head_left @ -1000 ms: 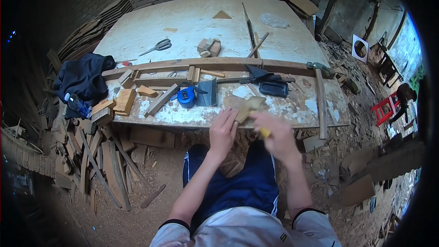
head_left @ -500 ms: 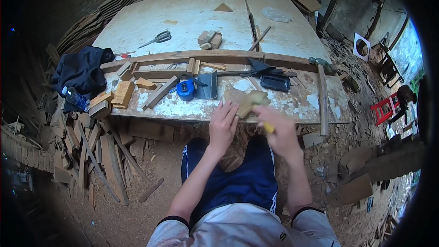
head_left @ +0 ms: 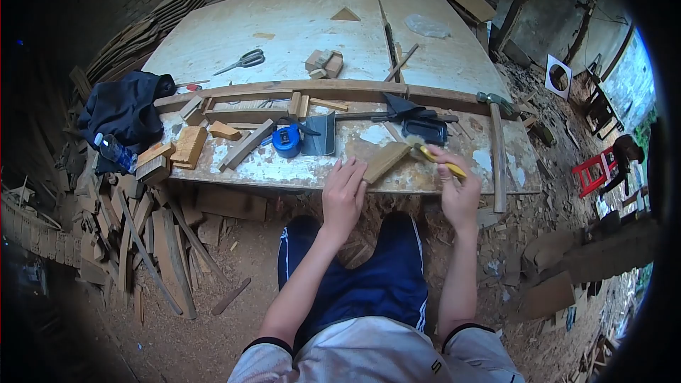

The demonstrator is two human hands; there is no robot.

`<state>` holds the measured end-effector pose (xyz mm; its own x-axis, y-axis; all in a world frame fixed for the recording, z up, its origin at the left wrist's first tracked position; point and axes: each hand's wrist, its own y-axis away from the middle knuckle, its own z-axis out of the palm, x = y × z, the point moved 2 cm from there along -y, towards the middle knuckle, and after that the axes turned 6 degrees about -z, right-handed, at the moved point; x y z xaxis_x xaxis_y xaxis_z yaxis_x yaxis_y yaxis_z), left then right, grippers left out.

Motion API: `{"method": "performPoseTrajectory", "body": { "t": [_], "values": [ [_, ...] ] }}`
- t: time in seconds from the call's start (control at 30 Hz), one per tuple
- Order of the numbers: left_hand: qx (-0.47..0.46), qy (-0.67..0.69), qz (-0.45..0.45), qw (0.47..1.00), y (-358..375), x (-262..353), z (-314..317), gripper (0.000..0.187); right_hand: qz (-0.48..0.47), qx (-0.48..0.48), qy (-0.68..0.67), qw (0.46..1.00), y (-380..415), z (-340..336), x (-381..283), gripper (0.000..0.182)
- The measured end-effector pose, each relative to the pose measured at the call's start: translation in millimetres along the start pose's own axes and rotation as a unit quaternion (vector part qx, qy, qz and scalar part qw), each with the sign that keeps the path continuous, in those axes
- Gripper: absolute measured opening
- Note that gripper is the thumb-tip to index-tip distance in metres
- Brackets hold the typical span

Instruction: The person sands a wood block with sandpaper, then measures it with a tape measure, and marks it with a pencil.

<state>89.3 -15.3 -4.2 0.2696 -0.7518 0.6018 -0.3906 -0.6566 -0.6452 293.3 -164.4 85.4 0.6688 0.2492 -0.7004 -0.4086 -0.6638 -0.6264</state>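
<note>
A flat wooden piece (head_left: 386, 161) lies slanted at the front edge of the workbench. My left hand (head_left: 344, 188) rests at its lower left end, fingers close together and touching it. A yellow-handled brush (head_left: 441, 159) is held in my right hand (head_left: 460, 188), its bristle end at the upper right end of the wood. To the left of the wood are a grey-blue sheet (head_left: 319, 135) and a blue tape measure (head_left: 286, 140). Behind it is a black tray (head_left: 424, 130).
A long wooden beam (head_left: 284, 88) crosses the bench. A hammer (head_left: 499, 149) lies at the right, scissors (head_left: 245, 61) at the back. Dark cloth (head_left: 124, 113), a bottle (head_left: 115, 152) and wood blocks (head_left: 190, 146) are at the left. Scrap wood (head_left: 170, 255) leans below.
My right hand has moved right and slightly down, away from the wood, so the brush now shows clearly. My left hand stays at the wood's left end.
</note>
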Motion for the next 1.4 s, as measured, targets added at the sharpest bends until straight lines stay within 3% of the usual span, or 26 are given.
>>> {"method": "performPoseTrajectory", "body": {
  "t": [0.07, 0.2, 0.3, 0.33, 0.43, 0.47, 0.57, 0.6, 0.7, 0.8, 1.2, 1.4],
  "values": [
    [0.004, 0.002, 0.002, 1.000, 1.1, -0.8, -1.2, 0.037, -0.011, 0.044, 0.001, 0.999, 5.6, -6.0, 5.7, 0.018],
    [0.015, -0.001, 0.012, 1.000, 0.9, -0.7, -2.6, 0.037, 0.103, 0.124, -0.023, 0.987, 22.3, -26.1, 32.2, 0.022],
    [0.020, -0.001, 0.014, 1.000, 2.0, -0.8, -0.6, 0.037, 0.113, 0.227, 0.051, 0.966, 29.3, -42.2, 55.1, 0.038],
    [0.023, -0.003, 0.013, 1.000, 2.0, -1.4, -0.4, 0.037, 0.084, 0.246, 0.072, 0.963, 31.2, -48.9, 65.1, 0.055],
    [0.028, -0.002, 0.012, 1.000, 2.6, -1.5, 0.3, 0.037, 0.080, 0.302, 0.090, 0.946, 34.7, -66.7, 64.5, 0.061],
    [0.029, -0.003, 0.010, 1.000, 3.6, -1.7, 0.4, 0.037, 0.078, 0.321, 0.110, 0.937, 34.5, -69.4, 64.1, 0.051],
    [0.030, -0.002, 0.007, 1.000, 2.9, -1.9, 1.5, 0.037, 0.047, 0.165, 0.382, 0.908, 42.6, -88.1, 79.2, 0.036],
    [0.028, -0.001, 0.005, 1.000, 2.8, -1.6, 1.0, 0.037, 0.056, 0.157, 0.361, 0.917, 43.1, -85.4, 85.9, 0.023],
    [0.028, 0.000, 0.005, 1.000, 2.8, -1.7, 0.5, 0.037, 0.022, 0.091, 0.444, 0.891, 47.2, -77.8, 96.7, 0.019],
    [0.027, -0.002, 0.007, 1.000, 3.5, -2.9, 2.2, 0.037, 0.016, 0.072, 0.432, 0.899, 44.5, -74.5, 104.2, 0.016],
    [0.027, -0.001, 0.007, 1.000, 3.1, -3.1, 2.4, 0.036, -0.007, 0.069, 0.426, 0.902, 18.6, -65.6, 113.0, 0.011],
    [0.030, 0.001, 0.003, 1.000, 2.6, -2.6, 2.2, 0.036, -0.124, 0.190, 0.341, 0.912, 19.5, -45.4, 72.5, 0.019]
  ]
}}
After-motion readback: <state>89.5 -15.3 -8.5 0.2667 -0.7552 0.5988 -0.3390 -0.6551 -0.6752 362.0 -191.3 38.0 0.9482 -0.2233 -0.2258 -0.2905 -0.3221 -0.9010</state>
